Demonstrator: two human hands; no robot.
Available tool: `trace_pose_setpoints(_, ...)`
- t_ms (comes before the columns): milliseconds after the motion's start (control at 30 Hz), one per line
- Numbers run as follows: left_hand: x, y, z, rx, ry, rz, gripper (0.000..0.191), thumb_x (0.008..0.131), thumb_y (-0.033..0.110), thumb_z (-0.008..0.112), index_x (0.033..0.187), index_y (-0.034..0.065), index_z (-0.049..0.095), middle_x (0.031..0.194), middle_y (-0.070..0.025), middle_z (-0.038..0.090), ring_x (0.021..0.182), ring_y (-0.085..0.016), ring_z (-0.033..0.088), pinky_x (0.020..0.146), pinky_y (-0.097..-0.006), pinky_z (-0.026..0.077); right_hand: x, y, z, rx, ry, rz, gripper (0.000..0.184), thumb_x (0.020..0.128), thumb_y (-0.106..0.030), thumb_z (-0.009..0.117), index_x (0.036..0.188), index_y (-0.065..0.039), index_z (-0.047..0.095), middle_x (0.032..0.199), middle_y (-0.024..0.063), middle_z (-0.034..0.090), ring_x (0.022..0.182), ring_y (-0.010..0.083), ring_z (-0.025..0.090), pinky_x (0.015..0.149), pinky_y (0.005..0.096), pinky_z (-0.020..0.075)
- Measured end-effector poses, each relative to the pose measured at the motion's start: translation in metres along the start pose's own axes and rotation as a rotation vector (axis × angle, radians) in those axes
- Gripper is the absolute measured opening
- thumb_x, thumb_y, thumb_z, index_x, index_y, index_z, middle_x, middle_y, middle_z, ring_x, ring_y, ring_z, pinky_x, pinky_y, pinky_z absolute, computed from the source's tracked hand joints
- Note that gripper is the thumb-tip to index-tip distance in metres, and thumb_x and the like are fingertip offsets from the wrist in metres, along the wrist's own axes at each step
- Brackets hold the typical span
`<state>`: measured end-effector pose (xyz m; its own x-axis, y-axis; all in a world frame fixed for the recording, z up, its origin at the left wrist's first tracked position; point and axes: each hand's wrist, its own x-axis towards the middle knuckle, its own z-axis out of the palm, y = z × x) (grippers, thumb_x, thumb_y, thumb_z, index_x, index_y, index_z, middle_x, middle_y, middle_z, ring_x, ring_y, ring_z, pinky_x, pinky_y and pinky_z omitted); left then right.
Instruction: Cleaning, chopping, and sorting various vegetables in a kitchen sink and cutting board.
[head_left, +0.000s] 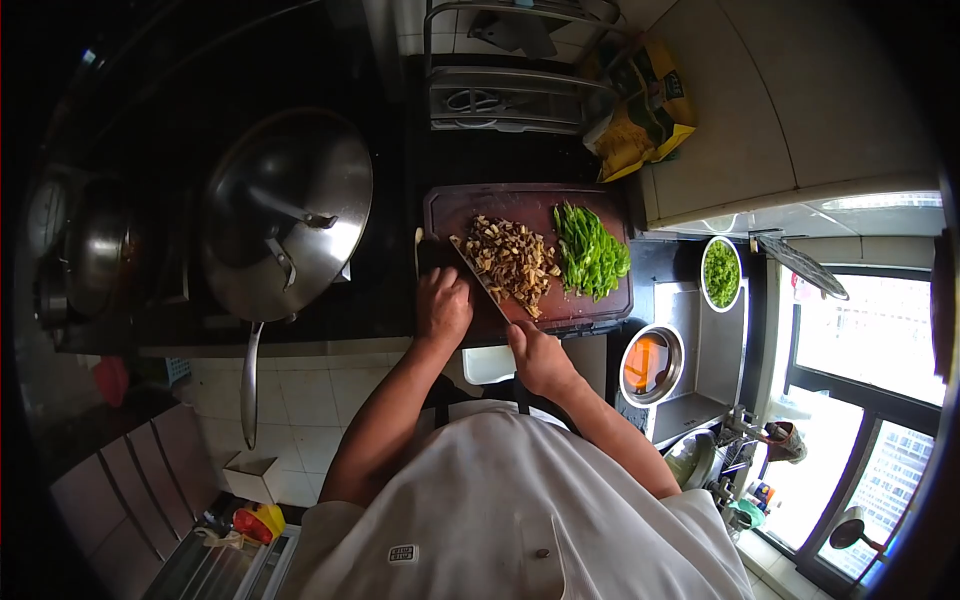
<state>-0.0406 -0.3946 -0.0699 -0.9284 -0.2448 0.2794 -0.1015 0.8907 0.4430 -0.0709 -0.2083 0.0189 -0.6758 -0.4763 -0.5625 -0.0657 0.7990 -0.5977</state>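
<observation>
On a dark red-brown cutting board (442, 204) lies a heap of chopped brown pieces, perhaps mushroom (510, 259), with a pile of sliced green peppers (590, 251) to its right. My right hand (541, 358) grips a knife (484, 281) at the board's front edge; its blade slants up and left along the heap's left side. Left of the blade, my left hand (445, 307) is curled over the board's lower left corner. Whether its fingers hold anything is hidden.
A lidded pan (292, 217) stands at left, its handle (253, 390) jutting past the counter edge. A metal rack (510, 97) and yellow bag (652, 120) are behind the board. At right are a sink (694, 356), a bowl of chopped greens (721, 274) and a metal bowl with orange contents (651, 365).
</observation>
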Motion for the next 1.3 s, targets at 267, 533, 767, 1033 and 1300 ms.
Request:
trace_pose_setpoints(267, -0.005, -0.006, 0.0, -0.088, 0.03, -0.041, 0.016, 0.073, 0.009, 0.074, 0.087, 0.0035, 0.068, 0.092, -0.0127, 0.06, 0.088, -0.033, 0.059, 0.079, -0.0439, 0.048, -0.033, 0.021, -0.013, 0.024, -0.016, 0.004, 0.05, 0.104, -0.041, 0.036, 0.115, 0.002, 0.059, 0.096, 0.0325, 0.065, 0.096, 0.0503, 0.061, 0.085, 0.0546, 0.0486)
trace_pose_setpoints(533, -0.013, -0.003, -0.023, -0.144, 0.123, -0.129, 0.031, 0.077, 0.014, 0.073, 0.106, 0.0044, 0.067, 0.096, -0.0112, 0.061, 0.092, -0.033, 0.06, 0.082, -0.0443, 0.048, -0.041, 0.002, -0.031, 0.143, 0.038, -0.031, 0.051, 0.105, -0.042, 0.038, 0.113, 0.002, 0.062, 0.092, 0.0305, 0.067, 0.095, 0.048, 0.063, 0.083, 0.0501, 0.05)
trace_pose_setpoints(767, -0.016, -0.009, -0.009, -0.072, 0.082, -0.104, 0.013, 0.077, 0.013, 0.073, 0.086, 0.0054, 0.069, 0.085, -0.0093, 0.06, 0.084, -0.031, 0.059, 0.075, -0.0437, 0.047, -0.035, 0.002, -0.017, 0.078, -0.043, -0.014, 0.049, 0.105, -0.04, 0.037, 0.111, 0.003, 0.061, 0.094, 0.0318, 0.066, 0.095, 0.0498, 0.062, 0.083, 0.0526, 0.0496)
trace_pose_setpoints(1033, -0.01, -0.003, -0.006, 0.0, 0.014, -0.066, 0.011, 0.073, 0.01, 0.071, 0.071, 0.0061, 0.061, 0.08, -0.0095, 0.057, 0.081, -0.031, 0.059, 0.074, -0.0444, 0.047, -0.015, 0.0, -0.001, 0.044, -0.046, -0.036, 0.048, 0.105, -0.037, 0.035, 0.115, 0.004, 0.057, 0.095, 0.033, 0.065, 0.096, 0.0503, 0.061, 0.086, 0.055, 0.0475)
trace_pose_setpoints(1300, -0.015, -0.004, -0.006, -0.141, 0.014, -0.123, 0.018, 0.08, 0.009, 0.068, 0.098, 0.0063, 0.069, 0.086, -0.0114, 0.063, 0.088, -0.033, 0.062, 0.08, -0.0447, 0.05, -0.024, 0.01, -0.02, 0.063, -0.103, 0.007, 0.051, 0.104, -0.041, 0.037, 0.113, 0.004, 0.061, 0.101, 0.0329, 0.065, 0.101, 0.0485, 0.061, 0.089, 0.0525, 0.0474)
